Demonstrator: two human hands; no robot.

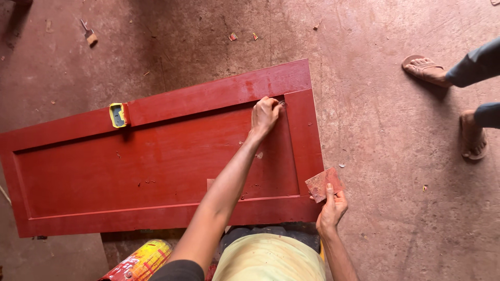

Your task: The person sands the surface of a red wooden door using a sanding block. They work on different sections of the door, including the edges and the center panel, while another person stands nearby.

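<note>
Debris lies scattered on the reddish floor [396, 208] around one red panelled door [156, 161], the landmark here: a few small chips beyond its far edge and a small brush-like tool [90, 35] well beyond its far left end. One yellow-rimmed tin [118, 115] sits on the door's far rail, left of centre. A patterned red-and-yellow can [140, 263] stands just off the door's near edge, beside the person's knee. Two sandalled feet [448, 99] of another person stand well to the right of the door's right end, apart from it. The door lies flat, its long axis running left to right with the right end tilted slightly away, the recessed panel facing up. Nothing covers the panel except the person's left arm, which crosses it from the near rail. The left hand [264, 115] is closed in a fist-like grip on something small at the panel's far right corner, pressed to the wood; what it holds cannot be made out. The right hand [332, 207] pinches one reddish sheet of sandpaper [324, 183] at the door's near right corner, the sheet overlapping the door's edge.
</note>
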